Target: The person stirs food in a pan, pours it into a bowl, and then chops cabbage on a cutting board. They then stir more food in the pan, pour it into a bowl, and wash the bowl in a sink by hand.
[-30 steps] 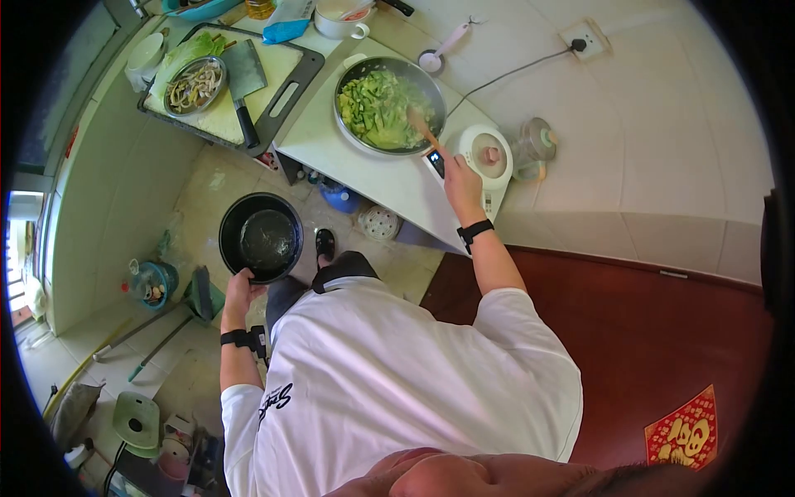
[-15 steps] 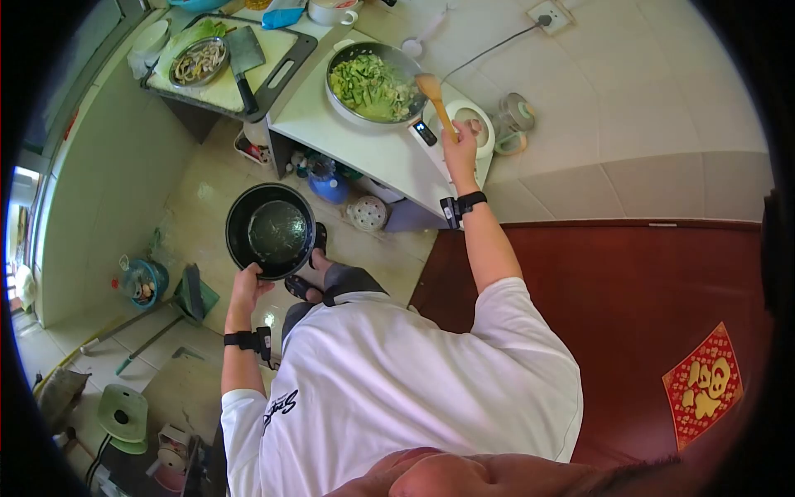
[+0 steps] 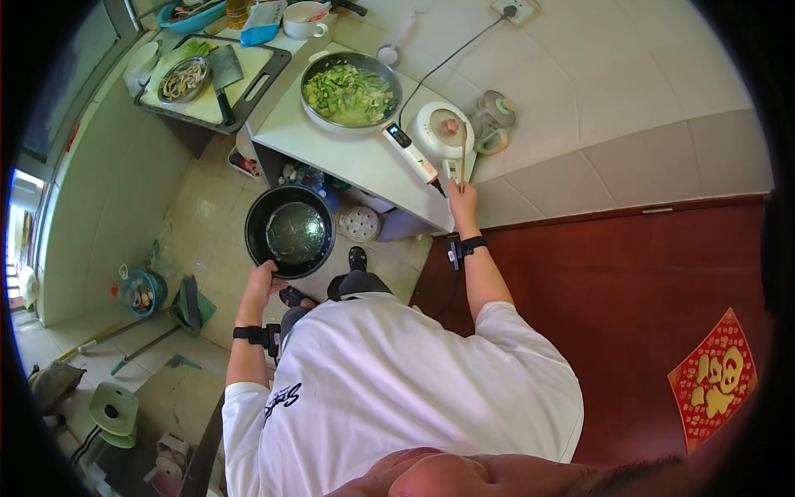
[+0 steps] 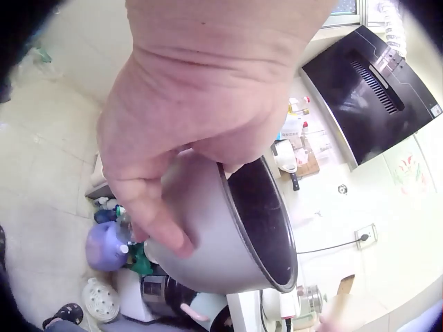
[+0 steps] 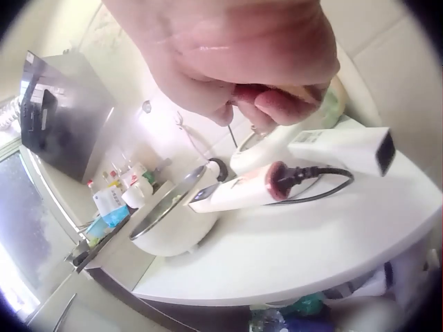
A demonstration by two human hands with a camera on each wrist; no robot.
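My left hand grips the near rim of a round black pot and holds it above the floor, just in front of the counter. In the left wrist view the fingers curl around the pot's grey outer wall. My right hand holds a wooden spatula by its handle, upright over the counter's near corner beside a white appliance. In the right wrist view that hand pinches the handle. A pan of green vegetables sits on the white counter.
A cutting board with a cleaver and a metal bowl lies at the counter's left. A mug stands behind. A cord runs to a wall socket. Clutter sits under the counter; a red panel is at right.
My right hand lifted the spatula out of the pan and drew it back to the counter's near corner. The left hand carried the black pot rightward, closer to the counter.
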